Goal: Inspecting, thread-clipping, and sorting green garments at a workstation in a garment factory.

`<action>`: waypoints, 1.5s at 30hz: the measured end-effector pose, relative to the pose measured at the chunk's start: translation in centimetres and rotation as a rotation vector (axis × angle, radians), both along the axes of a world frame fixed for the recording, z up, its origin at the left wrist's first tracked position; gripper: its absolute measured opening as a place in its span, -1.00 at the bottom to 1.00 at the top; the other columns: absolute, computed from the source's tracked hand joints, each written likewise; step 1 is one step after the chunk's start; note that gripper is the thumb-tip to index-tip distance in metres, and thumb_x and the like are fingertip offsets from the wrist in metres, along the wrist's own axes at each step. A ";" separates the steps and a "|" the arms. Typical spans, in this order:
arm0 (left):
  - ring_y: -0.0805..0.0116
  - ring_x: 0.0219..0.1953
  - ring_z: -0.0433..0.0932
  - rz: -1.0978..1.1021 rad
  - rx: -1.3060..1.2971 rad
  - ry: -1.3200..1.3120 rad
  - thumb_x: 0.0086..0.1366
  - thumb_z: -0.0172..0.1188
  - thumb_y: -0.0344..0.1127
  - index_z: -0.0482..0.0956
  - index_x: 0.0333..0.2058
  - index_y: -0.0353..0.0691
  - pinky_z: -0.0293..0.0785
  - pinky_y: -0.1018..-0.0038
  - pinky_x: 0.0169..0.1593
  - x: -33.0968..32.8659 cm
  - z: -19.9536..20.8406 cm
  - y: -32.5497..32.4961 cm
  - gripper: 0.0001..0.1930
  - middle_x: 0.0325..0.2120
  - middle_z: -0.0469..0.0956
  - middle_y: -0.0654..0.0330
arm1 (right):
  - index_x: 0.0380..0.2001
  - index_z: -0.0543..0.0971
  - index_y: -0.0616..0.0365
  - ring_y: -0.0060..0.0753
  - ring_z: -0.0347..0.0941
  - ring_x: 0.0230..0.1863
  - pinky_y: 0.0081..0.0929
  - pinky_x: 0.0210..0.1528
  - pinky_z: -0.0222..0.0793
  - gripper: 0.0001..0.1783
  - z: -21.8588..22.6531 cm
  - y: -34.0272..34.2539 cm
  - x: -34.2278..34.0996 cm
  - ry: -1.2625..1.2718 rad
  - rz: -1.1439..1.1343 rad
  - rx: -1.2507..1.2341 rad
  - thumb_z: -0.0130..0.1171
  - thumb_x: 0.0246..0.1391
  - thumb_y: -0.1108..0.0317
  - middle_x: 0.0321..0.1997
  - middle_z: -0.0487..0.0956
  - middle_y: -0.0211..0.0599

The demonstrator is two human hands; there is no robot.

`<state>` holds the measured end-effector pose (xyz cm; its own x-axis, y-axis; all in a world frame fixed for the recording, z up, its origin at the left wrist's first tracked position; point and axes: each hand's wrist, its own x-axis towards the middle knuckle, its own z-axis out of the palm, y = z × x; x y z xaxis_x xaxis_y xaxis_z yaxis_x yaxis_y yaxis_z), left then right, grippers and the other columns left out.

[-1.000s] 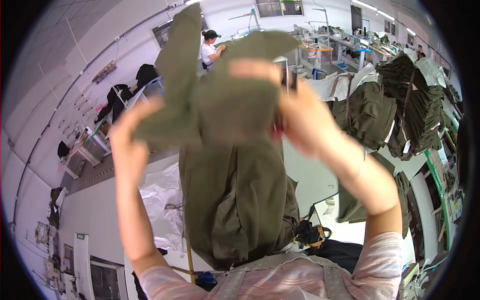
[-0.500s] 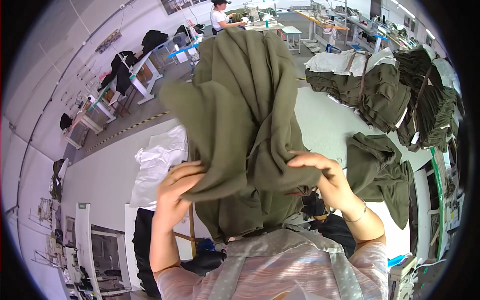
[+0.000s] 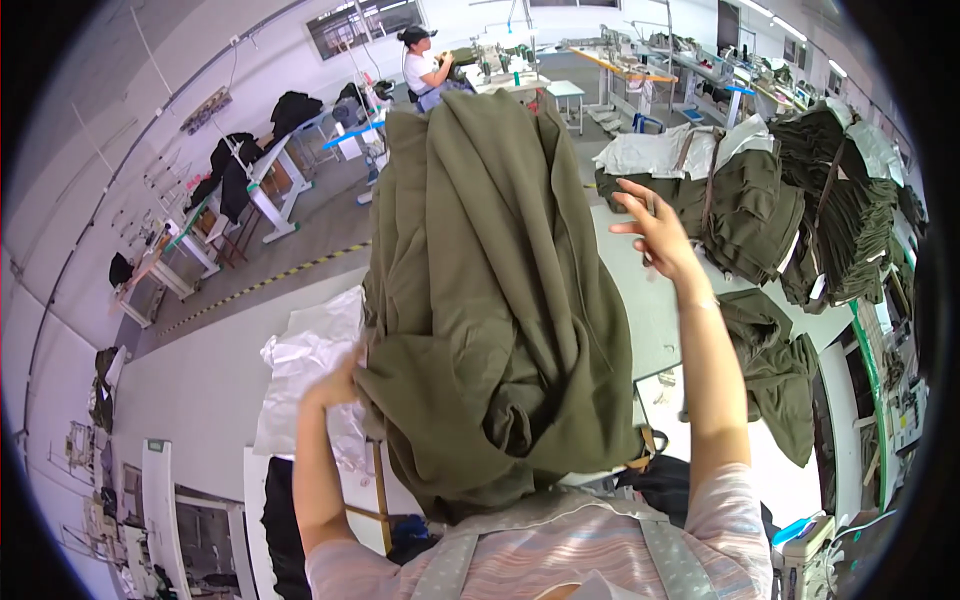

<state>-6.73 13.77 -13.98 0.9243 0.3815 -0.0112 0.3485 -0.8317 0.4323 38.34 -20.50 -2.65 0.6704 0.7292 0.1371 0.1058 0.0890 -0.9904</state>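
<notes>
A tall heap of olive-green cloth, seemingly garments, lies on the table in front of me, its near edge hanging close to my apron. My left hand is at the heap's lower left edge, beside crumpled white sheeting; it is blurred and its fingertips are lost against the cloth. Raised to the right of the heap, my right hand is apart from the cloth. Its fingers are spread and nothing is in them.
Strapped bundles of olive garments stand at the far right. Nearer, a loose olive garment drapes over the table edge. White crumpled sheeting lies left. A co-worker sits at a sewing machine beyond the table.
My right hand has let go of the cloth and swung up and right. The lifted fold has dropped onto the heap. My left hand has moved slightly down at the left edge.
</notes>
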 end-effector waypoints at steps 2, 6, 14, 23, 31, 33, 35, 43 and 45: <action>0.26 -0.22 0.54 0.042 -0.205 0.134 -0.22 0.35 -0.53 0.36 0.08 -0.22 0.49 0.36 -0.16 -0.2 -4.4 0.4 -0.25 -0.19 0.55 0.04 | 0.25 0.20 0.16 -0.51 0.54 -0.30 -0.65 -0.51 0.34 -0.25 -1.0 5.1 1.7 -0.058 -0.198 -0.160 0.13 0.11 -0.03 0.12 0.43 -0.15; 0.15 -0.30 0.59 0.010 -0.004 -0.150 -0.09 0.29 -0.49 0.58 -0.17 -0.28 0.49 0.33 -0.16 -0.6 -9.2 -0.6 -0.60 -0.37 0.61 -0.02 | 0.15 0.35 0.18 -0.49 0.51 -0.29 -0.52 -0.25 0.41 -0.37 -4.9 14.3 7.5 -0.256 -0.408 -0.020 0.18 0.09 0.07 0.00 0.52 -0.21; 0.33 -0.29 0.42 0.417 0.464 -1.047 0.38 -0.10 -0.35 0.47 -0.26 -0.32 0.36 0.49 -0.13 4.5 18.9 6.8 -0.81 -0.36 0.46 0.13 | -0.22 0.59 0.30 -0.55 0.51 -0.31 -0.54 -0.18 0.37 -0.63 10.9 19.1 7.1 -0.672 -0.682 0.470 0.21 0.06 0.19 -0.36 0.64 -0.22; 0.44 -0.21 0.43 -0.579 -0.295 -0.972 0.19 -0.14 -0.48 0.51 -0.41 -0.25 0.31 0.54 -0.05 34.9 24.6 5.3 -0.81 -0.37 0.52 0.28 | -0.17 0.62 -0.11 -0.34 0.57 -0.25 -0.49 -0.17 0.41 -0.75 20.4 24.3 -0.2 -1.018 -0.797 0.649 0.13 0.12 0.13 -0.23 0.63 -0.30; 0.25 0.00 0.43 -0.244 -0.247 -0.846 0.25 -0.08 -0.40 0.46 -0.03 -0.37 0.32 0.39 0.05 28.6 11.6 -0.3 -0.66 -0.05 0.50 0.04 | -0.24 0.60 -0.21 -0.26 0.43 0.05 0.54 0.09 -0.01 -0.74 6.3 29.7 0.7 -1.143 -0.111 -0.157 -0.05 0.16 0.07 -0.15 0.60 -0.48; 0.16 0.01 0.43 -0.235 -0.024 -0.841 0.19 0.02 -0.45 0.44 -0.02 -0.37 0.33 0.36 0.04 24.5 11.1 -3.2 -0.64 -0.02 0.47 0.00 | -0.23 0.59 -0.22 -0.27 0.41 0.08 0.52 0.11 -0.02 -0.75 4.7 30.5 1.1 -1.264 -0.205 -0.153 -0.08 0.17 0.10 -0.13 0.59 -0.49; 0.03 0.10 0.35 -0.055 -0.018 -0.949 0.13 0.10 -0.41 0.41 0.06 -0.27 0.27 0.30 0.13 20.7 11.0 -5.7 -0.54 0.08 0.36 0.00 | -0.23 0.58 -0.22 -0.28 0.40 0.10 0.51 0.13 -0.02 -0.75 3.2 31.6 0.2 -1.300 -0.215 -0.165 -0.09 0.17 0.12 -0.12 0.59 -0.49; -0.01 0.25 0.15 -0.032 0.252 -0.306 0.08 0.23 -0.36 0.34 0.17 -0.04 0.08 0.20 0.26 14.0 6.7 -11.6 -0.38 0.21 0.20 0.06 | -0.12 0.53 -0.17 -0.31 0.22 0.25 0.50 0.18 -0.10 -0.71 2.0 31.9 -1.4 -1.508 -0.262 -0.045 -0.12 0.14 0.22 0.02 0.52 -0.54; 0.02 0.22 0.19 -0.099 0.152 -0.449 0.05 0.26 -0.33 0.38 0.13 -0.03 0.10 0.20 0.25 13.1 7.7 -9.8 -0.40 0.19 0.22 0.07 | -0.09 0.49 -0.09 -0.21 0.38 0.08 0.35 0.13 0.10 -0.70 4.8 30.2 -3.4 -1.390 -0.324 0.225 -0.14 0.16 0.27 -0.11 0.56 -0.40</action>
